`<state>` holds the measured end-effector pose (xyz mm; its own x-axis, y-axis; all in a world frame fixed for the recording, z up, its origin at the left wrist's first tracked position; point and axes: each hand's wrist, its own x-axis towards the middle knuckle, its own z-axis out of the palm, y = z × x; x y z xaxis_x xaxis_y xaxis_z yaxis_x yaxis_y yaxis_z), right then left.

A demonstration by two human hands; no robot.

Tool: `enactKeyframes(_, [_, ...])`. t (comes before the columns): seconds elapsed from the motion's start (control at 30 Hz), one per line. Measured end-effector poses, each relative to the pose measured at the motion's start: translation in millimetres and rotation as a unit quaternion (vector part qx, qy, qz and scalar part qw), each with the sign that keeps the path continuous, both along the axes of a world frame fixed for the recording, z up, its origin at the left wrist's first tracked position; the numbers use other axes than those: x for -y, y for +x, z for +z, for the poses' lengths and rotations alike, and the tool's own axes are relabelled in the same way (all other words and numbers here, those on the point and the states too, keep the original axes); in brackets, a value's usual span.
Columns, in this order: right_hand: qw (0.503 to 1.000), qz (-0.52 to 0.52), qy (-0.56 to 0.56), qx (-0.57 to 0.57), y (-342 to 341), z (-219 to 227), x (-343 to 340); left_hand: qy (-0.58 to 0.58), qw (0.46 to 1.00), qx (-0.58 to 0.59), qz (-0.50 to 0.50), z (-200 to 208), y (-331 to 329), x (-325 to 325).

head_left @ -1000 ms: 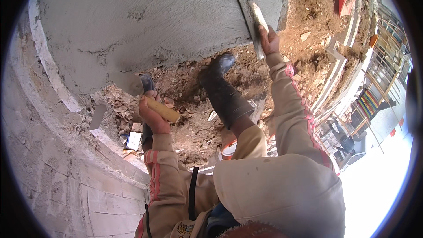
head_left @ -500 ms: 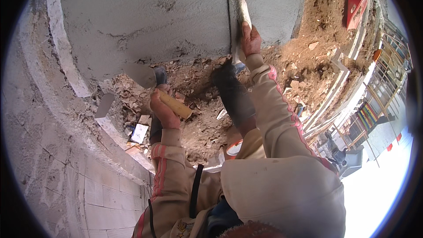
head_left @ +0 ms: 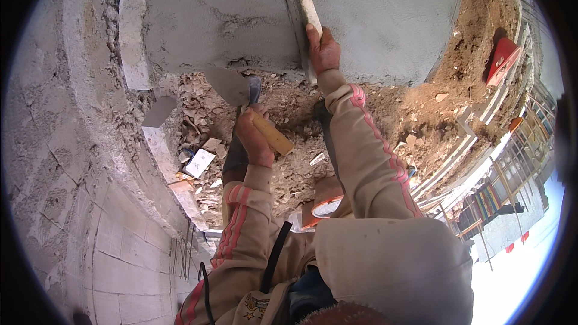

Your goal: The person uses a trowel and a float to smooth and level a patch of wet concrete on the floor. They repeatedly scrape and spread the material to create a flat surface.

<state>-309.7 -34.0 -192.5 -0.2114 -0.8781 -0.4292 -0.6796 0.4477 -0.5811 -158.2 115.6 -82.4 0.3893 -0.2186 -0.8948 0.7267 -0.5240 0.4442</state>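
Note:
Wet grey mortar [head_left: 211, 6] covers the surface in front of me. My right hand [head_left: 325, 51] is closed round the pale, mortar-caked handle of a float [head_left: 309, 12], whose long, narrow blade lies against the mortar. A dark line runs along its left side. To the right of the float the mortar looks smoother; to the left it is rougher, with small pits. My left hand [head_left: 256, 135] grips the yellowish wooden handle of a trowel [head_left: 227, 86]. The trowel's grey metal blade is held above the rubble near the mortar's lower edge, apart from the float.
Broken stones and soil [head_left: 289, 174] lie round my feet. A red container [head_left: 504, 61] sits at the far right. On the left are a pale block edge [head_left: 133, 30] and a concrete block wall [head_left: 120, 259]. A white-and-orange bucket [head_left: 326, 206] stands near my legs.
My right hand has drawn the float leftward across the mortar, and the smooth part to its right is wider. The view has shifted. My left hand still holds the trowel.

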Motion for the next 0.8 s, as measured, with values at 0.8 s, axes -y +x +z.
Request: enactKeyframes(0.8, [0.990, 0.140, 0.003, 0.033, 58, 3, -5, -0.032, 0.999, -0.006, 0.041, 1, 6, -13])
